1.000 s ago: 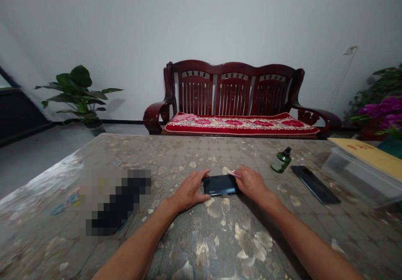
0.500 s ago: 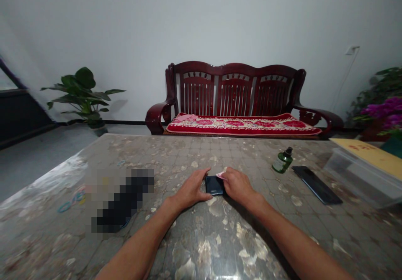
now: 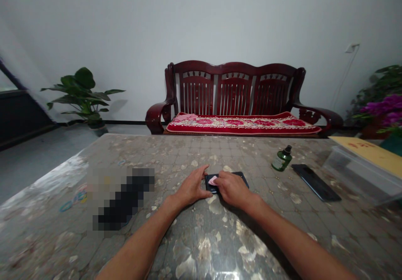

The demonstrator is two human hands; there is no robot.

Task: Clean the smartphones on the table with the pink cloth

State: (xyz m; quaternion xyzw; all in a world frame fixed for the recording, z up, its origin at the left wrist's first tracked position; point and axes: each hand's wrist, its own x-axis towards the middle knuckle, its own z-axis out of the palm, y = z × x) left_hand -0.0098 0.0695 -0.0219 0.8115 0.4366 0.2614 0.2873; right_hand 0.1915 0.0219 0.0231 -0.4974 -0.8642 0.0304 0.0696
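A dark smartphone (image 3: 243, 177) lies flat on the table in front of me, partly covered by my right hand. My left hand (image 3: 190, 188) holds its left end, with the thumb at the near edge and the fingers at the far edge. A small folded pink cloth (image 3: 213, 181) is pinched in my right hand (image 3: 234, 190). The cloth rests on the phone's surface close to the left end. My right palm hides the middle of the phone.
On the patterned table (image 3: 176, 246), a green bottle (image 3: 282, 159), another dark phone (image 3: 315, 182) and a clear plastic box (image 3: 354, 173) stand or lie to the right. At left are a blurred-out dark object (image 3: 125, 200) and coloured bands (image 3: 66, 206). A wooden bench (image 3: 235, 91) stands behind.
My right hand has slid the pink cloth left and slightly nearer on the phone, uncovering the phone's right end. My left hand stays in place at the left end.
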